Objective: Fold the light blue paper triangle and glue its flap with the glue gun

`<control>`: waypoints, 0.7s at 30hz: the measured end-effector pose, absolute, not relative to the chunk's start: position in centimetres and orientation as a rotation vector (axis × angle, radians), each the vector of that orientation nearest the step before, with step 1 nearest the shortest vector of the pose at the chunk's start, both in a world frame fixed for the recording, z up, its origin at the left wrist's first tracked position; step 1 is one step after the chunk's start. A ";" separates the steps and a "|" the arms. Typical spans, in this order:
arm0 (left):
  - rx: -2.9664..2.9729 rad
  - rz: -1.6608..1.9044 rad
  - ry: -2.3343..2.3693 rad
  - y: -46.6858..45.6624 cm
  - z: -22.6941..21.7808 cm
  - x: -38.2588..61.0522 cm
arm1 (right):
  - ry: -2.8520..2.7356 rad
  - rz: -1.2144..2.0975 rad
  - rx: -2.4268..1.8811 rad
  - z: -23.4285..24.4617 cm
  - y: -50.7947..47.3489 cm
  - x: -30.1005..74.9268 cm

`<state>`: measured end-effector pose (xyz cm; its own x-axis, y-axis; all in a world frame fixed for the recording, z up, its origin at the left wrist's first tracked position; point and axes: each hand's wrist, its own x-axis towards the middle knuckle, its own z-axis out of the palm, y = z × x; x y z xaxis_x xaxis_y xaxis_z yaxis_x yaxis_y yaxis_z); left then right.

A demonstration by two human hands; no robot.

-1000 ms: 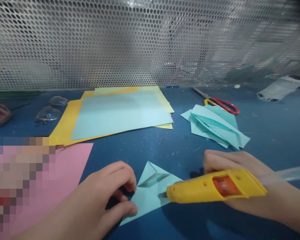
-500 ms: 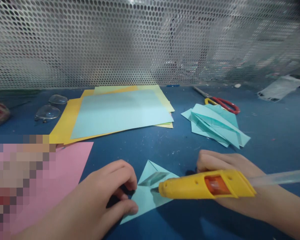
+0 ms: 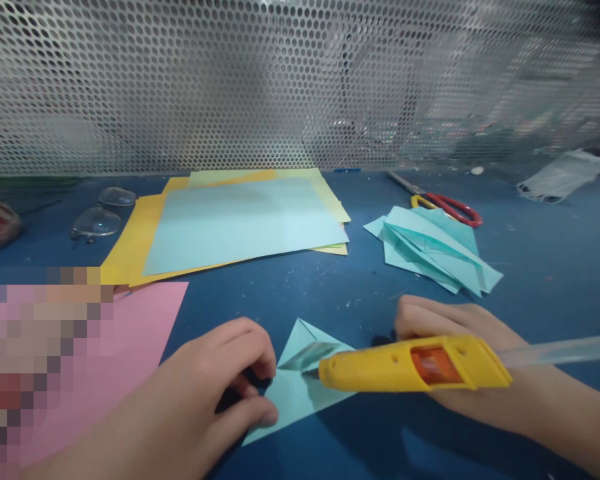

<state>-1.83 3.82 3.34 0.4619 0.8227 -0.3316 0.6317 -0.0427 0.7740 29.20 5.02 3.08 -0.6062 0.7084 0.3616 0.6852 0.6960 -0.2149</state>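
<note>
The left hand (image 3: 215, 393) is pinching the left edge of a small folded light-blue paper triangle (image 3: 300, 387) lying at the table's six o'clock. The right hand (image 3: 460, 360) is gripping a yellow plastic glue gun (image 3: 410, 363), fingers wrapped around it, its nozzle touching the paper's open fold. At one o'clock, folded turquoise paper pieces (image 3: 435, 250) are lying beside red-handled scissors (image 3: 450, 207).
</note>
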 end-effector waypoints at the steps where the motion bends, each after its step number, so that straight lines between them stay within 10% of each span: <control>1: 1.750 0.243 1.251 3.8 3.4 -1.9 | -2.487 0.073 -1.069 3.1 5.0 29.2; 21: 1.755 0.251 1.250 3.9 3.3 -1.9 | -2.519 -0.002 -1.011 1.4 5.8 31.7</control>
